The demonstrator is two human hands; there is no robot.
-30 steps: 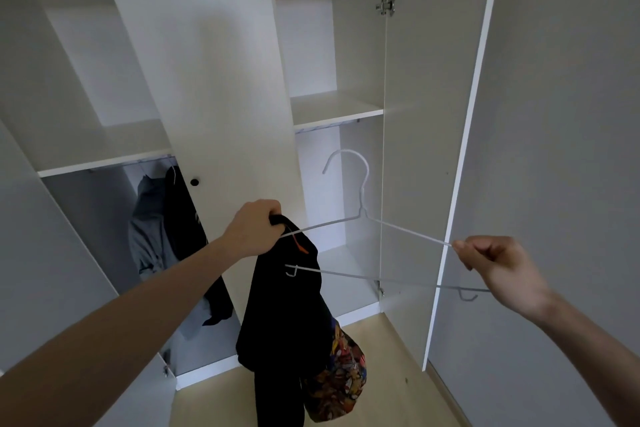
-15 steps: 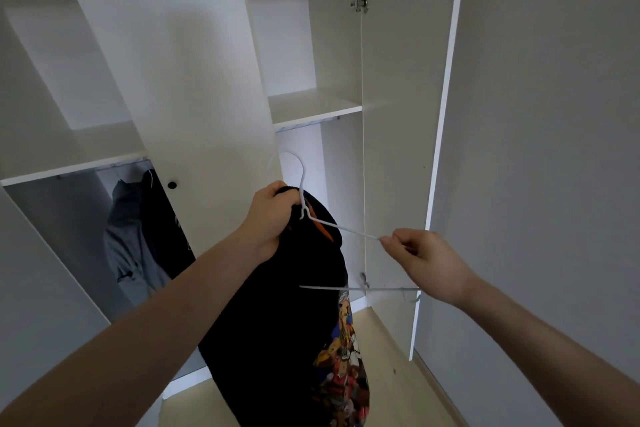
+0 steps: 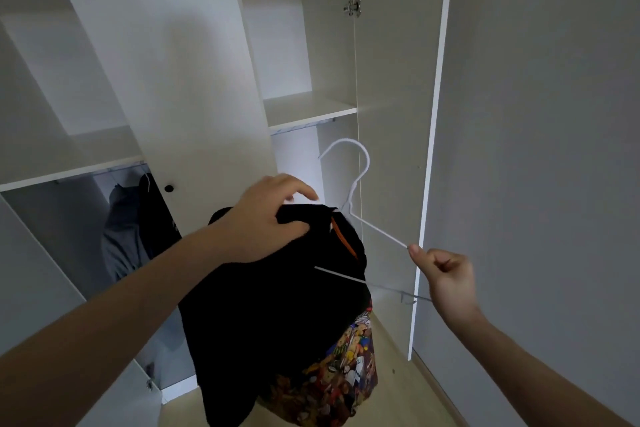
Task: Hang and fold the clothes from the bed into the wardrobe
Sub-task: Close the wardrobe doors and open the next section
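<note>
Showing: a black garment [image 3: 277, 305] being fitted onto a white wire hanger [image 3: 360, 184] in front of an open wardrobe [image 3: 166, 80].
Left hand [image 3: 266, 222]: the garment's collar is gripped between thumb and curled fingers; the index finger is raised and slightly spread near the hanger's neck.
Right hand [image 3: 446, 274]: the hanger's right shoulder wire is pinched at its end between thumb and forefinger; the other fingers are curled into the palm.
Hanger: held with the hook upward and tilted; its left shoulder is hidden inside the collar, while its lower bar crosses the front of the cloth and runs out behind the right hand.
Garment: hung from the left hand, with an orange strip at the neck and a many-coloured print [image 3: 332, 374] at the lower edge, above the wooden floor [image 3: 398, 402].
Right compartment: open shelf [image 3: 308, 111] above; clear hanging space is seen below it, directly behind the hook.
Right door [image 3: 398, 114]: swung open, its white edge just beside the right hand, hinge [image 3: 353, 6] near the top.
Left compartment: a grey garment [image 3: 121, 236] and a dark one are already hung beneath the shelf edge, beside a middle door with a black knob [image 3: 169, 188].
</note>
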